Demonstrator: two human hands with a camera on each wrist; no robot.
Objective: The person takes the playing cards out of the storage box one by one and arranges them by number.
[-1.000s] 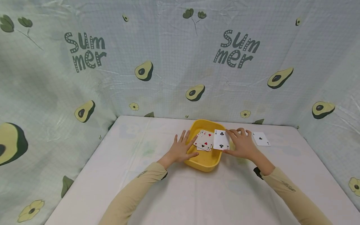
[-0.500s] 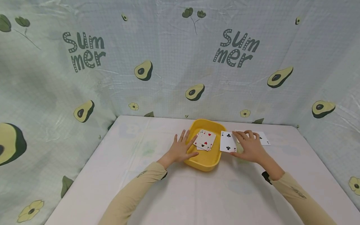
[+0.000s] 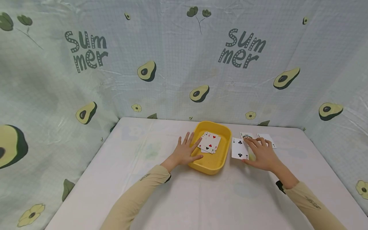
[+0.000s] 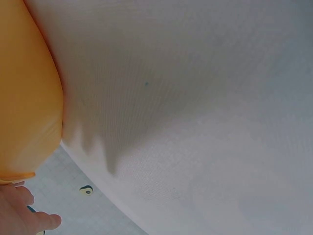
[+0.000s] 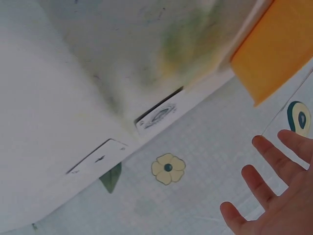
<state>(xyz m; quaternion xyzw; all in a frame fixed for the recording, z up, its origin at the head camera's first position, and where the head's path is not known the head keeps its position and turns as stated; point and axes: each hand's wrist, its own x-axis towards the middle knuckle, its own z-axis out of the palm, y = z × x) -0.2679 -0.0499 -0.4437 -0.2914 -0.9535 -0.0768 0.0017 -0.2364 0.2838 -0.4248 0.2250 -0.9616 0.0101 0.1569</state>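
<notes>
My right hand (image 3: 263,155) holds a two of clubs playing card (image 3: 239,149) by its right side, fingertips on the upper corner and thumb at the lower one. The card hangs just right of a yellow plastic tub (image 3: 211,167). Inside the tub, several face-up cards (image 3: 211,140) lie overlapped, a red heart card on top. My left hand (image 3: 184,152) rests at the tub's left rim with its fingers spread straight. In the right wrist view the fingers (image 5: 276,159) appear near the tub's orange-looking wall (image 5: 276,49).
Behind my right hand, a card with an ornate round design (image 5: 159,111) and an ace of clubs (image 5: 100,158) lie face up near the table's back edge. A white cloth covers the table (image 3: 178,204). An avocado-patterned curtain (image 3: 172,95) stands behind it.
My right hand has carried the two of clubs rightward, from over the tub to beyond its right rim. The ornate card now shows behind it. My left hand has stayed put.
</notes>
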